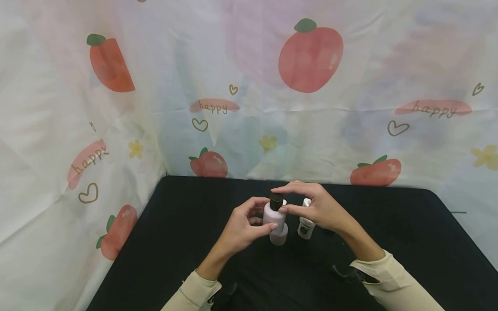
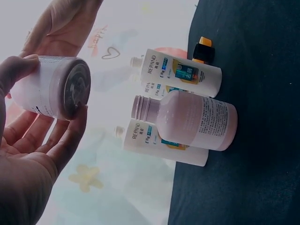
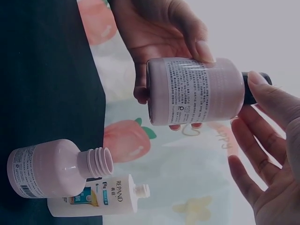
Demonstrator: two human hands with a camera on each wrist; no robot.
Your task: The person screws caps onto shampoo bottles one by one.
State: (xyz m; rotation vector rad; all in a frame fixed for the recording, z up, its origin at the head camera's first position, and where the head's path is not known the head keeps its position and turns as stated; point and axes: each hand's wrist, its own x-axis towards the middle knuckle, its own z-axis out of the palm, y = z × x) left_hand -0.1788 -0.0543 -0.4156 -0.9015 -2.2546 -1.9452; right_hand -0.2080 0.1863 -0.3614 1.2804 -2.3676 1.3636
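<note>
A pale pink bottle with printed text is held upright above the table. My left hand grips its body, the thumb on the near side and the fingers around the far side. The thumb and fingers of my right hand pinch its black cap, which sits on the neck. Below the held bottle, a second pink bottle stands on the table with its threaded neck uncovered. White bottles labelled REPAND stand close by, one behind it and another beside it.
A black tablecloth covers the table. Near the white bottles lies a small black-and-orange object, its kind unclear. Fruit-printed cloth hangs behind the table and along its left side.
</note>
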